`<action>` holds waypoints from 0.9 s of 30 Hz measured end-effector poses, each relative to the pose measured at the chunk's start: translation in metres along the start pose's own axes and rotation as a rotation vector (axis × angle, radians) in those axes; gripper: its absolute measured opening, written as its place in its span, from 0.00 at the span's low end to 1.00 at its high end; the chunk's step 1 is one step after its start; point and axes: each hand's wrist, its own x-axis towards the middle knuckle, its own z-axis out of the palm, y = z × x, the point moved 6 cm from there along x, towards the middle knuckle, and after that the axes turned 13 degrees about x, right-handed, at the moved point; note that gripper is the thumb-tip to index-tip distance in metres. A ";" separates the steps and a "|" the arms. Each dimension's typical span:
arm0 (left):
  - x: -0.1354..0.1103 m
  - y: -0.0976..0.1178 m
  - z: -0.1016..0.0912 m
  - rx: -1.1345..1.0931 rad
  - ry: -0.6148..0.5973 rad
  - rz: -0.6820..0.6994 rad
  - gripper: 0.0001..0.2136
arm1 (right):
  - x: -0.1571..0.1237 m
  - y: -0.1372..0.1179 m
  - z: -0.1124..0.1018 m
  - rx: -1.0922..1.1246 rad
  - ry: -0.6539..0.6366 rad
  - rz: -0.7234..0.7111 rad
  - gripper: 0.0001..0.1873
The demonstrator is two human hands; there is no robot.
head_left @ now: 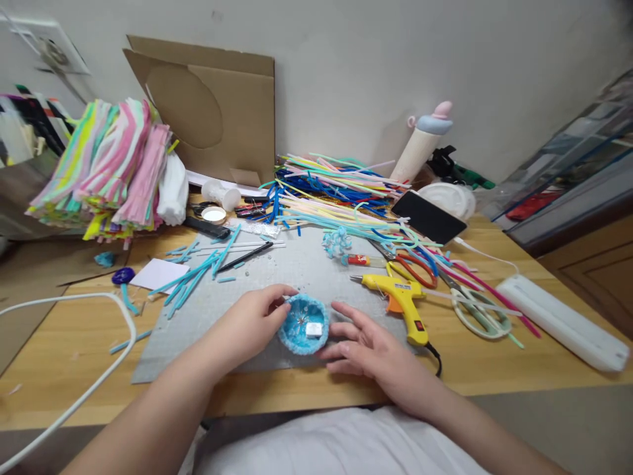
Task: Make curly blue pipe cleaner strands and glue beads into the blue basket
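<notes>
A small round blue fuzzy bowl (291, 340), seemingly made of pipe cleaners, sits near the front of the grey cutting mat (168, 356). Inside it lie a small whitish block (313, 329) and a silvery star-like piece (301, 319). My left hand (260, 316) grips the bowl's left rim between thumb and fingers. On the other side, my right hand (359, 346) has its fingers spread, with the fingertips close to the bowl's right wall. To the right lies a yellow glue gun (403, 297), and behind it a glue tube (366, 260).
Cut blue pipe cleaner pieces (192, 280) and a black pen (246, 257) lie left. A heap of coloured pipe cleaners (336, 191), a phone (429, 216) and a bottle (418, 148) are behind. Scissors (482, 313) and a white cable (126, 323) flank the mat.
</notes>
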 end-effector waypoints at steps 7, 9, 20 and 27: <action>0.021 0.008 -0.007 0.065 -0.100 0.109 0.16 | -0.029 -0.024 -0.028 -0.314 0.089 -0.114 0.20; 0.023 0.010 -0.009 0.069 -0.080 0.115 0.16 | -0.036 -0.033 -0.033 -0.385 0.136 -0.157 0.18; 0.029 -0.049 -0.085 0.442 0.414 -0.187 0.17 | -0.059 -0.090 -0.069 -1.219 0.588 -0.392 0.21; 0.052 -0.028 -0.074 0.660 0.319 0.050 0.12 | -0.042 -0.092 -0.102 -1.475 0.754 -0.139 0.23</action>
